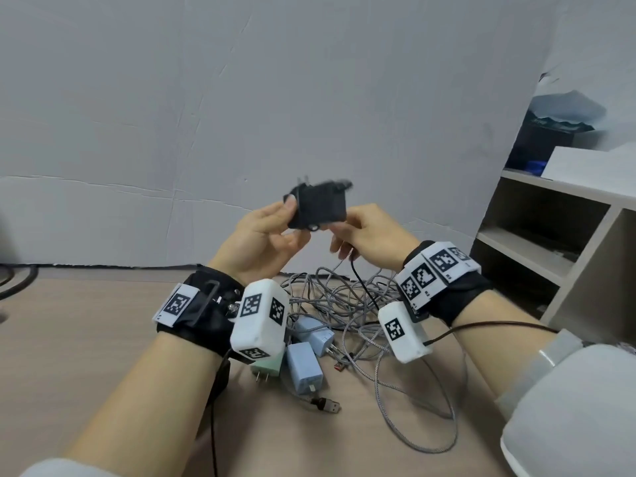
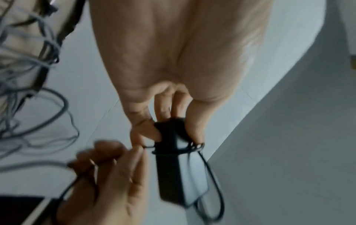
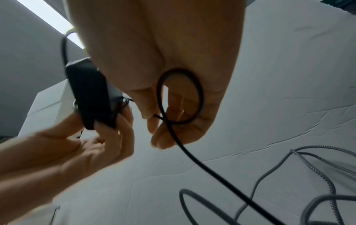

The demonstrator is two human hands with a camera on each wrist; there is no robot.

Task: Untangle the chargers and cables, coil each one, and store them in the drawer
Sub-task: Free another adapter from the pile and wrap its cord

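Snagging is my worry: my black cable (image 1: 361, 284) runs down into the grey cable tangle (image 1: 344, 304) on the table (image 1: 86, 339), so a hard pull could drag that heap along or tighten a knot. My left hand (image 1: 265, 235) pinches the black charger (image 1: 318, 208) in the air above the pile, its prongs pointing up. My right hand (image 1: 364, 232) curls its fingers around a loop of the thin, smooth cable. Blue chargers (image 1: 306, 366) lie below.

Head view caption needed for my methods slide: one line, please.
Left hand holds a black charger aloft while right hand pinches its black cable above tangled grey cables on the table.
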